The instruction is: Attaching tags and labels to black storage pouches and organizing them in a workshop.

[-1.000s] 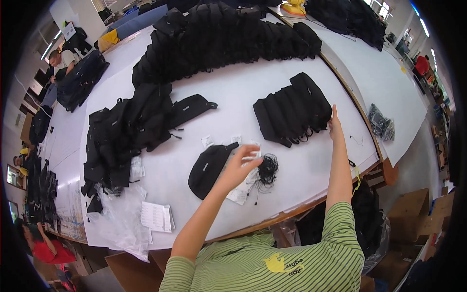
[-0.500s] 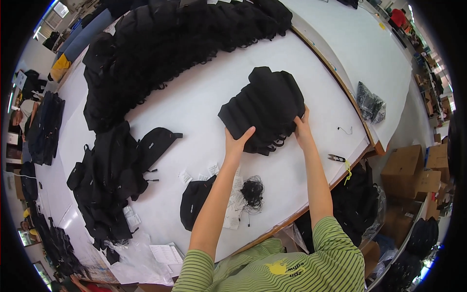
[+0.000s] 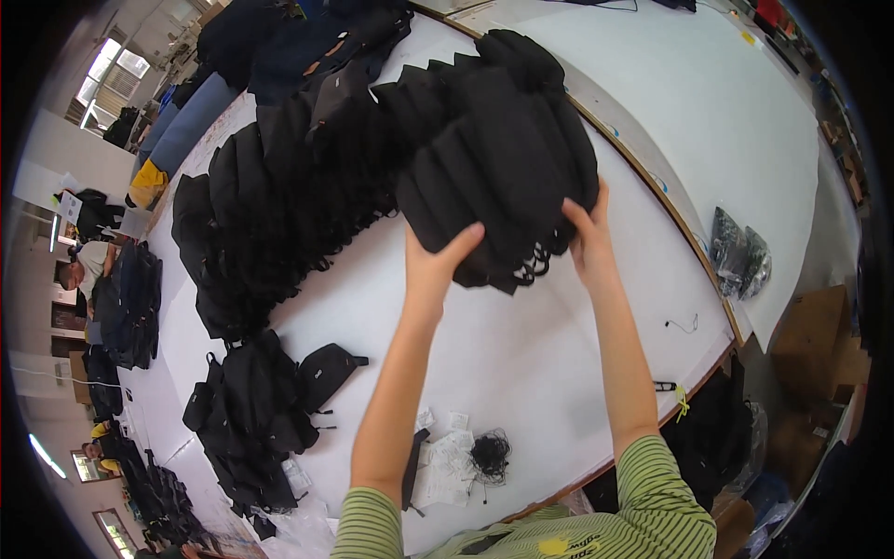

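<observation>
A thick bundle of black fabric bags (image 3: pixel 503 186), stacked side by side with small loops along the near edge, is raised over the white table. My left hand (image 3: pixel 436 265) grips its near left side, thumb on top. On the right side my right hand (image 3: pixel 590 233) clamps it, thumb over the edge and the other fingers partly hidden. Beyond it a long curved row of similar black bags (image 3: pixel 270 177) covers the far left of the table; the bundle overlaps the row's right end from here.
At left lies a loose pile of black bags (image 3: pixel 251 419) with a pouch (image 3: pixel 328 373) beside it. Near my left forearm are white labels (image 3: pixel 442 475) and a tangle of black cord (image 3: pixel 491 454). Thread snips (image 3: pixel 665 386) lie by the wooden table edge (image 3: pixel 684 224). Cardboard boxes (image 3: pixel 808 340) stand at right.
Both hands have carried the bundle of bags away from me, toward the far row. My view has shifted, so the table's things appear lower.
</observation>
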The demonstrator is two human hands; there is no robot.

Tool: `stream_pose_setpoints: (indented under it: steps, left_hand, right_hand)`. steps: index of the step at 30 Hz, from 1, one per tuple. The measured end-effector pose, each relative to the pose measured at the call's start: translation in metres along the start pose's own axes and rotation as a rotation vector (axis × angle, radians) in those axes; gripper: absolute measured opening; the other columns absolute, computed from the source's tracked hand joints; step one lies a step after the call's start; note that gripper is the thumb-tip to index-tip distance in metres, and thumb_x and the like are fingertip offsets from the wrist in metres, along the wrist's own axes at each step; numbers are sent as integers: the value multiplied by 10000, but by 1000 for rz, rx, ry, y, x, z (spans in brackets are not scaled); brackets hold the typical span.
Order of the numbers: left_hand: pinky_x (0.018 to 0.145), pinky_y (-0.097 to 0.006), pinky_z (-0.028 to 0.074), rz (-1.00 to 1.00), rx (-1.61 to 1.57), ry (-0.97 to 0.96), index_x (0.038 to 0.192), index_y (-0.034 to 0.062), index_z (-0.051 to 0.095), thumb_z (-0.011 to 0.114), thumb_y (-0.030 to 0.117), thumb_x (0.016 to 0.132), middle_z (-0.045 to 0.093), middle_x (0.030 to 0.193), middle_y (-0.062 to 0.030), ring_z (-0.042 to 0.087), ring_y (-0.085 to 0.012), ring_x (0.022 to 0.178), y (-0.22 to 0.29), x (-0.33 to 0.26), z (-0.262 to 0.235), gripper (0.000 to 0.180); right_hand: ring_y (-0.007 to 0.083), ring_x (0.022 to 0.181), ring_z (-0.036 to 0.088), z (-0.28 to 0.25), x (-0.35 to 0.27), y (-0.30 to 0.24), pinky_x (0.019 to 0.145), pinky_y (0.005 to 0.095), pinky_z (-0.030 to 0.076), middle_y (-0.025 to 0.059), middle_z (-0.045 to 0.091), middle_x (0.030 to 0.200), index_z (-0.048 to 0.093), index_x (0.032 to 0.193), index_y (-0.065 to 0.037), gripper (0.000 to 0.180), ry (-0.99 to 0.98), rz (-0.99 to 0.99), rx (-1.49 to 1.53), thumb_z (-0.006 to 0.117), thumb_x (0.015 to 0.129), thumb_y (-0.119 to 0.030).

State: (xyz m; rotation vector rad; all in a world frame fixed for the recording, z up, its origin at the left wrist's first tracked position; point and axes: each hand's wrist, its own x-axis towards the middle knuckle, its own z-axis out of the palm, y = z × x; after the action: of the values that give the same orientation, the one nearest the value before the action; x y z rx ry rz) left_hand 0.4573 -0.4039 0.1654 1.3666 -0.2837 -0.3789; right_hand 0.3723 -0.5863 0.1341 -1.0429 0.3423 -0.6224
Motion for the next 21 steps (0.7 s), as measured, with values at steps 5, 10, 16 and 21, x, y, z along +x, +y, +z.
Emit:
stream_pose_setpoints:
  steps: [5, 10, 16, 21]
  left_hand:
    - [933, -321, 439, 221, -12, -11, 1301, 3, 422, 801, 148, 715, 560, 1203, -113, 542, -221, 1102, 43, 145, -8, 714]
    - [953, -385, 439, -47, 360, 97, 1351, -24, 340, 814, 289, 701, 509, 1272, -175, 524, -279, 1160, 42, 227, -15, 863]
    - [1030, -359, 375, 179, 588, 137, 1412, -68, 162, 822, 366, 686, 361, 1388, -248, 417, -312, 1268, 6, 240, -36, 1074]
    - [1044, -369, 359, 315, 602, 124, 1427, -60, 105, 776, 362, 745, 333, 1407, -282, 407, -359, 1279, -7, 199, -39, 1046]
  right_hand:
    - [224, 1150, 513, 56, 154, -20, 978, 331, 402, 152, 512, 1259, 257, 1399, -86, 782, -141, -156, -108, 733, 785, -168]
    - [276, 1140, 529, 52, 284, 33, 948, 360, 426, 169, 541, 1230, 325, 1384, -112, 824, -117, -222, -612, 759, 720, -334]
    - [330, 1279, 432, 46, 283, 69, 1035, 376, 368, 237, 425, 1386, 243, 1470, -134, 953, 72, -202, -904, 712, 733, -515]
    - [319, 1233, 456, 27, 247, 83, 1028, 390, 355, 213, 473, 1331, 204, 1464, -77, 998, 253, -99, -608, 709, 734, -533]
